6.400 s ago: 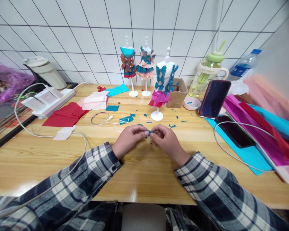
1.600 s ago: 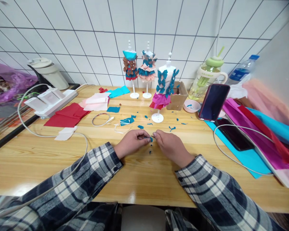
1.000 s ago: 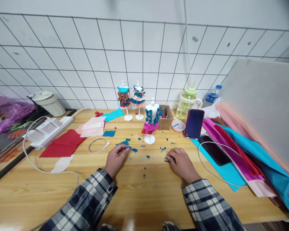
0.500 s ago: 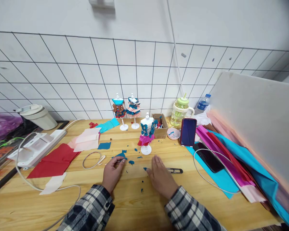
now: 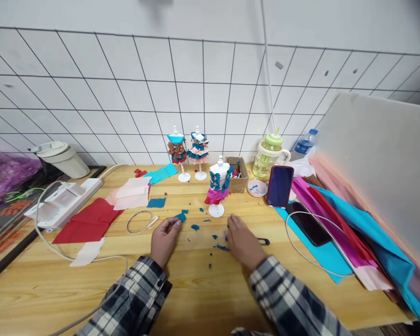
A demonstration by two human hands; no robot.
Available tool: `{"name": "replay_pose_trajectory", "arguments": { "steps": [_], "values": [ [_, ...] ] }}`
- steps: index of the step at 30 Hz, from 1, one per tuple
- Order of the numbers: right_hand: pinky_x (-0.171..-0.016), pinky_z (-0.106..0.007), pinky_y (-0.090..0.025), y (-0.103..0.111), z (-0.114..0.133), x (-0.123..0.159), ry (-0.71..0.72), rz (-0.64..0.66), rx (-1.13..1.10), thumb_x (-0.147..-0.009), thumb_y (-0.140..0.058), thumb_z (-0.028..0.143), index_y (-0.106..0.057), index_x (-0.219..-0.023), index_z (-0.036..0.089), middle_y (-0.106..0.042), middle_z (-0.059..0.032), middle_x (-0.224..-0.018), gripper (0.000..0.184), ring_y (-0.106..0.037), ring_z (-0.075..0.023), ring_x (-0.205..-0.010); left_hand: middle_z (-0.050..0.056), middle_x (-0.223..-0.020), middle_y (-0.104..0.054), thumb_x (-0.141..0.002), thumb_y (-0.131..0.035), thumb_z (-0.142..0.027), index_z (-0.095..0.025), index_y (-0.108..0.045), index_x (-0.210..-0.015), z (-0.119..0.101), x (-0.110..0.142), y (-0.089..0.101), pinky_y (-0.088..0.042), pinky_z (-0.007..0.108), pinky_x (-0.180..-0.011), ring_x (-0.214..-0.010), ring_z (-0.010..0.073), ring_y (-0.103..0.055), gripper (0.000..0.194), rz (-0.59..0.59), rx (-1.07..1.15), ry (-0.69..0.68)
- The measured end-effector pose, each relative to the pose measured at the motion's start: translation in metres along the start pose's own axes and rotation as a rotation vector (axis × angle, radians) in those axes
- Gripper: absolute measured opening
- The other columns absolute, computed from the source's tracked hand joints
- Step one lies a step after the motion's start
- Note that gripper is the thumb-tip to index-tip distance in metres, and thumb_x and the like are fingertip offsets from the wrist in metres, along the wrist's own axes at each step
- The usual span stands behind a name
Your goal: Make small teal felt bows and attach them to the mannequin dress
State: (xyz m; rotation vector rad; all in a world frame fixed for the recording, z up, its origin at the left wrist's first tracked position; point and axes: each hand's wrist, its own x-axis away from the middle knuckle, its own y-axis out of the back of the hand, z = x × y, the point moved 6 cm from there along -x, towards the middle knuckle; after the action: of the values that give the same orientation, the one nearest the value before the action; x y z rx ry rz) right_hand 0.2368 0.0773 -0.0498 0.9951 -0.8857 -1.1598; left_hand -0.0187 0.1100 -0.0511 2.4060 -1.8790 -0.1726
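Observation:
My left hand [image 5: 165, 240] rests on the table, thumb and fingers pinching a teal scrap of crepe paper [image 5: 180, 217]. Over a small black cutting tool my right hand [image 5: 245, 243] lies palm down, its fingers stretched forward. Only the looped handle [image 5: 265, 241] of that tool shows; the hand hides the rest. Between both hands are several torn teal bits [image 5: 195, 227]. Just beyond them stands a white mini dress form [image 5: 219, 184] wearing teal pieces on top and a magenta and red skirt.
Two dressed forms [image 5: 177, 149] stand behind, near a cardboard box [image 5: 238, 177], a small pink dish [image 5: 257, 188] and a propped phone [image 5: 280, 185]. Coloured paper [image 5: 322, 210] and another phone [image 5: 308, 224] lie right. Left are red paper [image 5: 87, 221], a cable [image 5: 140, 222] and a power strip [image 5: 65, 200].
The whole view has shifted slightly. My right hand has slid right, covering more of the black tool and uncovering teal scraps. My left hand still holds its scrap in about the same spot.

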Motion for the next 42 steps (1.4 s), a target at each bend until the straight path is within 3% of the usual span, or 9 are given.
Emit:
{"name": "replay_pose_trajectory", "arguments": {
  "steps": [3, 5, 9, 13, 18, 26, 31, 36, 42],
  "values": [
    [-0.114, -0.038, -0.029, -0.011, 0.042, 0.032, 0.09, -0.018, 0.003, -0.094, -0.036, 0.027, -0.048, -0.136, 0.006, -0.042, -0.0146, -0.146, 0.048, -0.036, -0.0247, -0.136, 0.007, -0.082, -0.07, -0.07, -0.071, -0.043, -0.015, -0.066, -0.086, -0.002, 0.002, -0.001, -0.051, 0.032, -0.075, -0.077, 0.0192, -0.063, 0.032, -0.035, 0.041, -0.002],
    [-0.113, -0.04, -0.03, -0.008, 0.068, 0.028, 0.184, -0.06, 0.01, -0.093, -0.037, 0.021, -0.051, -0.134, 0.008, -0.042, -0.015, -0.146, 0.045, -0.038, -0.0249, -0.134, 0.006, -0.082, -0.07, -0.071, -0.071, -0.043, -0.015, -0.066, -0.085, -0.003, 0.002, 0.0, -0.051, 0.033, -0.076, -0.078, 0.0195, -0.064, 0.031, -0.063, 0.049, -0.01],
    [-0.115, -0.038, -0.026, 0.0, 0.108, -0.025, 0.373, -0.091, -0.01, -0.09, -0.035, 0.013, -0.04, -0.139, 0.0, -0.037, -0.0199, -0.148, 0.051, -0.03, -0.0245, -0.139, 0.005, -0.082, -0.068, -0.072, -0.069, -0.043, -0.015, -0.065, -0.086, 0.0, -0.001, 0.009, -0.05, 0.032, -0.078, -0.079, 0.0186, -0.063, 0.031, -0.129, 0.069, -0.024],
    [-0.114, -0.04, -0.025, -0.002, 0.12, -0.083, 0.322, -0.042, -0.038, -0.09, -0.031, 0.012, -0.035, -0.143, 0.004, -0.032, -0.0182, -0.151, 0.054, -0.028, -0.0237, -0.14, 0.004, -0.08, -0.068, -0.073, -0.069, -0.042, -0.015, -0.065, -0.087, 0.005, -0.005, 0.016, -0.05, 0.031, -0.077, -0.076, 0.0169, -0.062, 0.031, -0.175, 0.109, -0.03],
    [-0.111, -0.045, -0.029, -0.011, 0.115, -0.088, 0.349, 0.081, -0.045, -0.092, -0.03, 0.013, -0.04, -0.142, 0.015, -0.038, -0.0108, -0.149, 0.051, -0.031, -0.0229, -0.138, 0.004, -0.081, -0.069, -0.072, -0.07, -0.041, -0.015, -0.065, -0.087, 0.008, -0.006, 0.014, -0.049, 0.031, -0.078, -0.077, 0.0168, -0.063, 0.031, -0.172, 0.112, -0.022],
    [-0.114, -0.036, -0.028, -0.008, 0.077, 0.01, 0.381, 0.166, -0.056, -0.079, -0.043, 0.009, -0.043, -0.14, 0.008, -0.041, -0.0124, -0.147, 0.061, -0.035, -0.0225, -0.136, 0.006, -0.084, -0.07, -0.073, -0.069, -0.041, -0.015, -0.065, -0.086, 0.004, -0.004, 0.006, -0.049, 0.033, -0.08, -0.081, 0.0188, -0.063, 0.029, -0.129, 0.094, -0.017],
    [-0.116, -0.04, -0.023, 0.005, 0.101, -0.041, 0.409, -0.033, -0.056, -0.088, -0.041, 0.017, -0.039, -0.141, 0.004, -0.031, -0.0173, -0.151, 0.055, -0.025, -0.0243, -0.141, 0.005, -0.083, -0.068, -0.072, -0.069, -0.039, -0.016, -0.066, -0.084, -0.002, -0.002, 0.005, -0.047, 0.034, -0.083, -0.083, 0.0193, -0.062, 0.026, -0.134, 0.041, -0.074],
    [-0.114, -0.041, -0.025, -0.007, 0.109, -0.095, 0.285, 0.007, -0.072, -0.097, -0.034, 0.042, -0.039, -0.141, 0.004, -0.035, -0.0188, -0.149, 0.058, -0.031, -0.0261, -0.139, 0.005, -0.081, -0.068, -0.073, -0.068, -0.039, -0.015, -0.065, -0.084, 0.0, -0.003, 0.011, -0.048, 0.033, -0.078, -0.078, 0.0179, -0.062, 0.027, -0.14, 0.045, -0.062],
    [-0.114, -0.041, -0.029, -0.01, 0.078, -0.013, 0.38, 0.081, -0.121, -0.098, -0.032, 0.039, -0.044, -0.14, 0.009, -0.042, -0.0145, -0.146, 0.053, -0.034, -0.0233, -0.137, 0.006, -0.082, -0.069, -0.071, -0.069, -0.04, -0.016, -0.065, -0.084, 0.004, -0.004, 0.007, -0.049, 0.034, -0.077, -0.077, 0.0183, -0.063, 0.027, -0.142, 0.075, -0.045]
  ]
}}
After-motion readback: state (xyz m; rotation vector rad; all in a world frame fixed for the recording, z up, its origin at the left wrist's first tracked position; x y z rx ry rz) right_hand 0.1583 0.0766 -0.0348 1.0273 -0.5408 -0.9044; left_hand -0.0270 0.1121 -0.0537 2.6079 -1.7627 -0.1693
